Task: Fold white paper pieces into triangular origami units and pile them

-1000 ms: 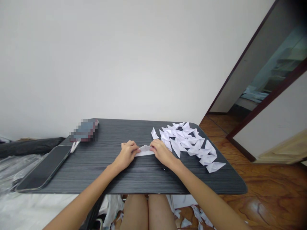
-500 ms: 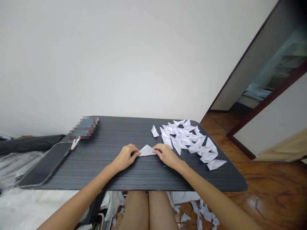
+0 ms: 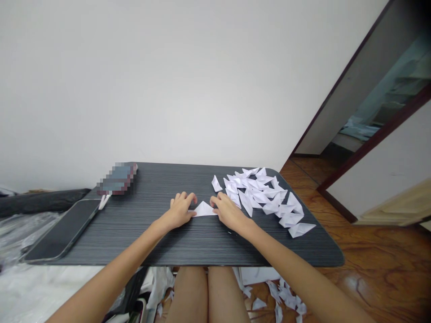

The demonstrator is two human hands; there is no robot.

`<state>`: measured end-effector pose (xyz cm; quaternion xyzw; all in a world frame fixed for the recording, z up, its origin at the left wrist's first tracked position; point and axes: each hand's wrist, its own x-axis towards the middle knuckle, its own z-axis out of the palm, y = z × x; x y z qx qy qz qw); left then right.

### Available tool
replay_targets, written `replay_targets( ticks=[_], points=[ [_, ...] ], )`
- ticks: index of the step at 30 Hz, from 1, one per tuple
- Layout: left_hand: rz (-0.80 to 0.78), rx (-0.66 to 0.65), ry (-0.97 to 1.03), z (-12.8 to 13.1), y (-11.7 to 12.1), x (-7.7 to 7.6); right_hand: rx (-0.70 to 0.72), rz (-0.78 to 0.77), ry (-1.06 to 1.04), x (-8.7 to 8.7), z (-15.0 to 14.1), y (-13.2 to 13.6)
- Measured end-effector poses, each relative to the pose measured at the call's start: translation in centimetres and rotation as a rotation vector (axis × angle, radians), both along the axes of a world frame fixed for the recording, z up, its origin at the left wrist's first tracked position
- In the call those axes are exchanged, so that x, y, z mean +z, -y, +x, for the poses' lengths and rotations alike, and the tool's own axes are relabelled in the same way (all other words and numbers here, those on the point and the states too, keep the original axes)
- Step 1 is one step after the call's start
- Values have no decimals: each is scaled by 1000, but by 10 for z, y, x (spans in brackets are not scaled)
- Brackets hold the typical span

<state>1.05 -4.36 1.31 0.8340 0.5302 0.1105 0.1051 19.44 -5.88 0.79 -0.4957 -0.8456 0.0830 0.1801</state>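
Note:
A sheet of white paper (image 3: 204,209), folded to a low triangle with its point away from me, lies on the dark table in front of me. At its left corner is my left hand (image 3: 181,211), the thumb touching the paper and the other fingers lifted apart from it. My right hand (image 3: 229,212) is at the right corner, its thumb by the paper and its bent fingers raised, with a gap between. The paper's outer corners are partly hidden by the hands. Just beyond my right hand lies one small folded paper boat (image 3: 217,184).
Many folded white paper boats (image 3: 259,195) are heaped on the table's right side. On the left lie a phone (image 3: 63,231), a white cable (image 3: 105,200) and a blurred-out object (image 3: 117,178). Paper scraps (image 3: 286,296) litter the floor. A white wall (image 3: 202,89) stands behind the table (image 3: 161,179).
Both hands have loosened from a pinch on the paper's corners. Their fingers are now lifted and spread, the thumbs staying by the corners. The paper remains in about the same place.

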Motion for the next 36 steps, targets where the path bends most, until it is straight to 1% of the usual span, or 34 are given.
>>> replay_targets(
  ticks=[2, 3, 4, 5, 9, 12, 15, 18, 21, 24, 25, 27, 30, 32, 34, 36],
  points=[
    [26, -154, 56, 3, 5, -3, 103, 87, 78, -4, -6, 8],
    [30, -236, 92, 4, 8, -5, 114, 117, 106, -6, -8, 12],
    [31, -287, 129, 4, 12, -7, 103, 137, 125, -9, -9, 16],
    [38, -298, 164, 4, 15, -10, 83, 150, 130, -12, -9, 21],
    [89, -227, 249, -8, 26, -16, 3, 180, 115, -16, 0, 35],
    [93, -238, 258, -15, 27, -16, 22, 166, 105, -11, 6, 37],
    [46, -177, 272, -12, 22, -15, -9, 125, 45, -6, 4, 30],
    [-28, -94, 268, -5, 14, -13, -84, 67, -88, -8, -2, 15],
    [-67, -29, 211, -3, 8, -11, -95, -46, -190, -14, -7, 1],
    [-106, 75, 196, -5, 6, -10, -160, -178, -228, -18, -10, -5],
    [-112, 104, 208, -6, 6, -11, -169, -201, -243, -18, -11, -6],
    [-92, 116, 255, -9, 4, -12, -127, -213, -307, -17, -12, -7],
    [-55, 14, 397, -11, -2, -9, 13, -225, -507, -13, -9, -10],
    [-57, -43, 538, -11, -8, -2, 74, -282, -669, -6, -5, -15],
    [-101, -49, 734, -7, -17, 9, 93, -321, -814, 4, 0, -24],
    [-198, -36, 1018, 2, -26, 22, 58, -263, -926, 16, 7, -35]
  ],
)
